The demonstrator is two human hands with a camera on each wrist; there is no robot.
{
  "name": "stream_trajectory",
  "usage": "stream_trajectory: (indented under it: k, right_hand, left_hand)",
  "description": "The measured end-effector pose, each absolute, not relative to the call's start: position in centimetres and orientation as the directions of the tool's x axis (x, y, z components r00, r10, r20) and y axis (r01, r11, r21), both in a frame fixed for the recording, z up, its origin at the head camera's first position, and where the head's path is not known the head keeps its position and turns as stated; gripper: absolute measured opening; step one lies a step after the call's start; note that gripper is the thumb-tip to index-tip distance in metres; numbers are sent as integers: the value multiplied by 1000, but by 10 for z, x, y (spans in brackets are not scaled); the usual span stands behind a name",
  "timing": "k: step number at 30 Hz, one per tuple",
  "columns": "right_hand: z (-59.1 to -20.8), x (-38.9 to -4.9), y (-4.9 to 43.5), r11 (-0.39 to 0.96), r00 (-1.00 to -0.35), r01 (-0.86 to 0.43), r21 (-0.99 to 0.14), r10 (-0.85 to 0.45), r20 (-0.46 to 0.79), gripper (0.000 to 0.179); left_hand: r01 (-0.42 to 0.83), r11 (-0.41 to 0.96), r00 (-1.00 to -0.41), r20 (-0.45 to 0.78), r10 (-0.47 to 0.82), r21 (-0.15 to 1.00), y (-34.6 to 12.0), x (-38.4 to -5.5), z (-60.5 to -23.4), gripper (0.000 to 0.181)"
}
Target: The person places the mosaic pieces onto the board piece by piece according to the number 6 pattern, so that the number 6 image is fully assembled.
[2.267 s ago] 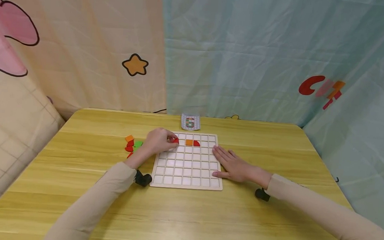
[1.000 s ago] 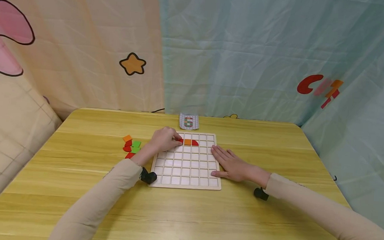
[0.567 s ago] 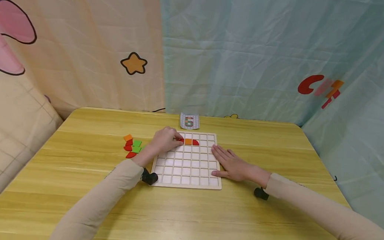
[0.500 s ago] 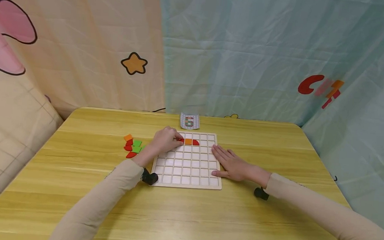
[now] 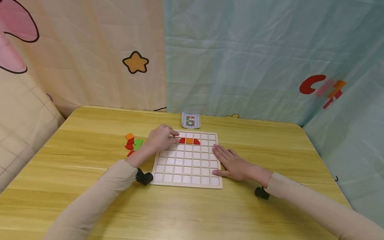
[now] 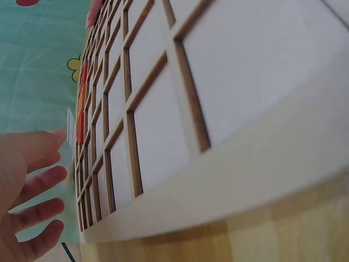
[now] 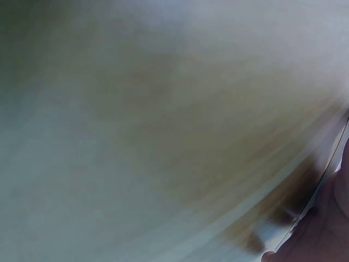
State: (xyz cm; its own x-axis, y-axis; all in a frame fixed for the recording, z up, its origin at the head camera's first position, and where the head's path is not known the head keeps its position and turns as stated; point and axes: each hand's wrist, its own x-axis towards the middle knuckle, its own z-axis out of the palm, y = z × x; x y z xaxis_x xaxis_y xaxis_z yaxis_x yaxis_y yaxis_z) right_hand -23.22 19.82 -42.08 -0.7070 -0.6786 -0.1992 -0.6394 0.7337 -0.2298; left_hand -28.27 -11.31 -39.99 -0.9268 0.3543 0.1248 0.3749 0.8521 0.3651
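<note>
Two hands, one pale grid board (image 5: 186,185), one wood-grain table (image 5: 185,216). Left hand (image 5: 159,138) is over the far left part of the board, fingers loosely parted and holding nothing. The left wrist view gives this from the side: thumb apart from the other fingers, the gap between them plain to see. Right hand (image 5: 233,165) lies flat at the board's right edge, fingers straight, thumb spread wide. Right wrist view is mostly blur; the hand shows only in its lower right corner, and the streaked surface filling the rest is probably the table.

Counts: board, seven columns by seven rows. Three pieces side by side in the second row from the far edge: left red piece (image 5: 182,140) in the third column, orange square (image 5: 189,140) in the fourth, right red piece (image 5: 196,142) in the fifth; both reds have curved outer sides. Left fingertips are just beside the left red piece. Left wrist view shows the trio nearly edge-on, plus brown-sided dividers.

Only the head view shows the loose pieces left of the board: one orange piece (image 5: 129,136), three red pieces (image 5: 129,147), two green pieces (image 5: 138,142) in sight. One card (image 5: 191,120) beyond the board, coloured figure on a grid.
</note>
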Motion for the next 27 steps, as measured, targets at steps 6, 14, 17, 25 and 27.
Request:
stream_trajectory:
  k: [6,14,17,25,27]
  right_hand:
    - [-421,-233,197,738,-708,-636,-226,-674,-210,87]
    - [-419,-233,199,728,-701,-647,-227,-685,-199,87]
    - [-418,-233,199,732,-703,-643,-225,-681,-205,87]
    - [-418,-233,198,732,-700,-641,-229,-681,-216,87]
    - [-419,-233,198,732,-700,-642,-230,-681,-214,87]
  left_hand:
    - [370,862,-929,140,342,346,-129,-275,-395,30]
    - [349,869,-937,145,318,351,-152,-268,-393,32]
    - [348,862,-937,150,314,369,-161,-267,-393,33]
    - [336,866,-941,162,296,370,-191,-259,-395,34]
    - [329,865,-944,155,291,378,-199,-256,-395,35]
